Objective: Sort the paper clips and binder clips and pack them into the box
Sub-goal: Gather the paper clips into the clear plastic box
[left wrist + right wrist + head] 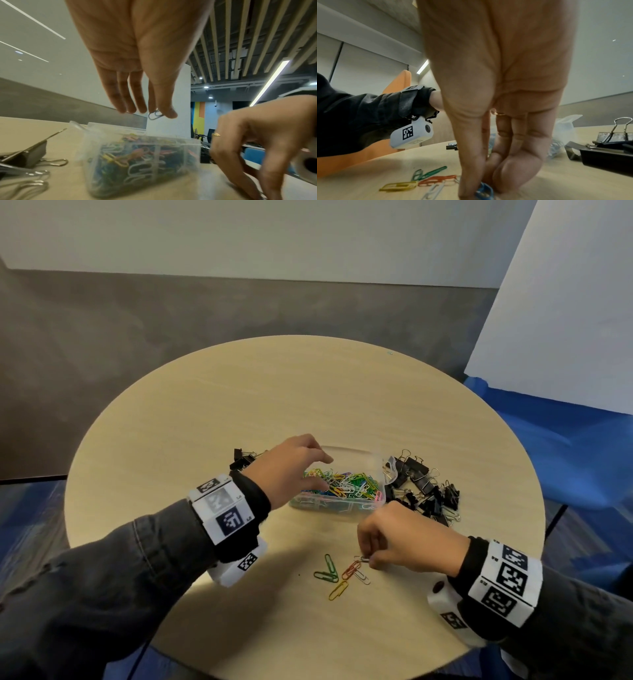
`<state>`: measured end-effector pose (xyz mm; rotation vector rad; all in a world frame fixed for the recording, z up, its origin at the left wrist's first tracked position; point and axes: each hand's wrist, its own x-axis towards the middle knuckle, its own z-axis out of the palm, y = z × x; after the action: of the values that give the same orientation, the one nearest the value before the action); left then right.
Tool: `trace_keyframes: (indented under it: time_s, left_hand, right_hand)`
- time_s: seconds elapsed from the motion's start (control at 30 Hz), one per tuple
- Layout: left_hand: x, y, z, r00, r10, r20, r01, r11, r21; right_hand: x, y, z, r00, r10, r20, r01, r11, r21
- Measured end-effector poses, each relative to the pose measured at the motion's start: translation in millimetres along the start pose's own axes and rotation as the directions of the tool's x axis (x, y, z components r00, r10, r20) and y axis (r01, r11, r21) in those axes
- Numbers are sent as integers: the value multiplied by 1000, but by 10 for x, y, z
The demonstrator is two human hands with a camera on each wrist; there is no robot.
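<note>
Right around the middle of the head view sits the clear plastic box, already stuffed with a rainbow tangle of paper clips, and it's resting on the round wooden table. Hovering just over the box's left end is the left hand, fingers pointing down; the left wrist view shows it pinching a single silver clip between thumb and a fingertip, right above the open box. Lower and to the right in the head view, the right hand is down at the tabletop, fingers bunched together on a clip at the edge of a small loose scatter of green, orange, yellow and silver ones. From the right wrist view the thumb and fingertips are closed on a blue clip against the wood, with the yellow, orange and green clips lying just to the left of it. Black binder clips are heaped just right of the box, touching or nearly touching its end, and a smaller bunch sits at the left end, partly behind the left wrist. Both wrists wear white bands with black square markers, over dark sleeves. Grey floor and a white wall fill the upper part of the frame, with blue sheeting at the right edge.
</note>
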<state>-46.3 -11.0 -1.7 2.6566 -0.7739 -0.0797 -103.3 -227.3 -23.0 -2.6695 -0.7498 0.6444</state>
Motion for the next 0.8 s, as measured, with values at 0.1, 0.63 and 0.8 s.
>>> trace_keyframes:
  time_s: [0.1,0.63,0.8]
  left_hand:
    - [-169,110,56,989,124,-79,-123,992,13]
    - [-400,290,281,932,139,334,-144,989,-10]
    - [-386,338,410,927,60,371,-91,994,66]
  right_hand:
    - [-5,40,-2,999,-16,36,18,998,-68]
    - [29,48,-462,865,-30,-501,70,996,62]
    - [-40,-124,-194,973,61,-224,-44,996,76]
